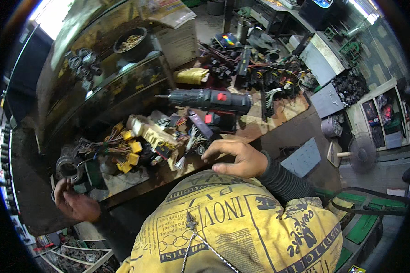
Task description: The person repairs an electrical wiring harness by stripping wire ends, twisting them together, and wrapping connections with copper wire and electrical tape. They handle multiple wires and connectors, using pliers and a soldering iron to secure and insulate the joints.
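My right hand [243, 158] hovers at the bench's near edge, its fingers bent and the thumb apart, with nothing visible between them. Close to its fingertips lie white-wired connectors [195, 142] and a purple-grey strip [200, 124]. My left hand [77, 204] is at the left end, loosely curled with nothing visible in it, just below a round metal ring-shaped part [68, 168]. Between the hands are yellow connectors [131, 154] with bundled wires and a worn cream-coloured block [153, 132]. Behind them a black power drill [209, 99] lies on its side, its bit pointing left.
A glass-sided case [123, 75] stands at the back left, with a black bowl [131, 44] of small parts on top. Wire harnesses [278, 79] crowd the bench's far right. A fan [362, 154], a grey box [327, 101] and a light blue panel [301, 158] are at the right.
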The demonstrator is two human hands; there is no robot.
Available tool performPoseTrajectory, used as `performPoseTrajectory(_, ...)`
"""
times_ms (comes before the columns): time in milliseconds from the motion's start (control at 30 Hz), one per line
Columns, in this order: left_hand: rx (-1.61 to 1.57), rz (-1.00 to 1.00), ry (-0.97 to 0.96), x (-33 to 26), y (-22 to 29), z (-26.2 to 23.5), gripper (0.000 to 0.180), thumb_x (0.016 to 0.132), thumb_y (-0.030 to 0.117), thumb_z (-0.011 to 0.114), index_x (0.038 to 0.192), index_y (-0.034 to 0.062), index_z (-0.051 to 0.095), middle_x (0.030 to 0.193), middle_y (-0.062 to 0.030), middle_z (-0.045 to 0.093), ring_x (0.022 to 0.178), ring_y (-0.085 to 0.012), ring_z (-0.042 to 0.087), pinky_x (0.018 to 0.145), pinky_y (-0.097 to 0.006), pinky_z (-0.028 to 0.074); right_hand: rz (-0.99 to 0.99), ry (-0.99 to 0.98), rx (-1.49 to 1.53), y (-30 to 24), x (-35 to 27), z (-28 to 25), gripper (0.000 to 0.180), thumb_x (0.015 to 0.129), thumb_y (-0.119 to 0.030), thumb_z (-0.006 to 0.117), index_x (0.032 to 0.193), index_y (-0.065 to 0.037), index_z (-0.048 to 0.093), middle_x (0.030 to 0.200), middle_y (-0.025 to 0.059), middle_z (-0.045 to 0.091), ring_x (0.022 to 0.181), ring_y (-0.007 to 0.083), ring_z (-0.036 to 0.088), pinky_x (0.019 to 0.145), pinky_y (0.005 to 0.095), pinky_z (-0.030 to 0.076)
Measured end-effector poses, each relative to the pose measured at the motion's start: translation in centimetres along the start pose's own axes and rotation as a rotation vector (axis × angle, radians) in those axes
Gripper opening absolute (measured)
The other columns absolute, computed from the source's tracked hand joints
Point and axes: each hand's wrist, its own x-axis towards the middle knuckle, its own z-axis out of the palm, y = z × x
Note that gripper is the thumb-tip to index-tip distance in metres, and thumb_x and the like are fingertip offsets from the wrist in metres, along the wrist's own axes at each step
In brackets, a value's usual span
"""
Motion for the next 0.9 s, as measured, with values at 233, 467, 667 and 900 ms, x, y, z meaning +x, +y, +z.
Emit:
performPoseTrajectory(233,-0.558,-0.861,-0.968,-10.3,4.0,5.0,0.064,0.086,0.056,0.052,0.111,-0.0029,0.053,0.116,-0.0228,0.055,0.109,-0.0303,0.053,0.095,-0.04,0.04,-0.041,-0.046,0.469,-1.0,-4.1,-10.7,0.029,0.079,-0.009,0.066,0.105,0.003,0.06,0.105,0.0139,0.061,0.099,0.0246,0.06,0.088,0.0356,0.046)
performPoseTrajectory(467,0.01,-1.358,-1.179,-33.7,-0.9,8.3,0.06,0.086,0.047,0.058,0.121,-0.0009,0.051,0.121,-0.0219,0.054,0.115,-0.032,0.051,0.098,-0.039,0.038,0.089,0.225,0.345,2.3,0.3,-24.8,0.032,0.08,-0.014,0.063,0.107,0.002,0.055,0.093,0.0119,0.063,0.087,0.0193,0.063,0.08,0.0325,0.051)
performPoseTrajectory(667,0.378,-1.581,-1.185,-40.1,3.5,7.2,0.054,0.085,0.036,0.064,0.124,0.0015,0.051,0.121,-0.0218,0.055,0.116,-0.0335,0.051,0.097,-0.039,0.04,0.166,-0.021,-0.251,12.7,12.8,-29.8,0.027,0.079,-0.016,0.064,0.098,0.003,0.062,0.092,0.013,0.066,0.087,0.0215,0.064,0.079,0.0337,0.049)
performPoseTrajectory(900,0.014,-1.618,-0.709,-29.9,14.4,14.9,0.04,0.089,0.019,0.059,0.122,0.0002,0.05,0.12,-0.0138,0.056,0.114,-0.0233,0.052,0.096,-0.033,0.039,0.362,-0.117,-0.983,21.6,22.4,-25.5,0.045,0.075,-0.042,0.063,0.103,-0.007,0.065,0.108,0.0173,0.064,0.103,0.0323,0.062,0.086,0.0457,0.048)
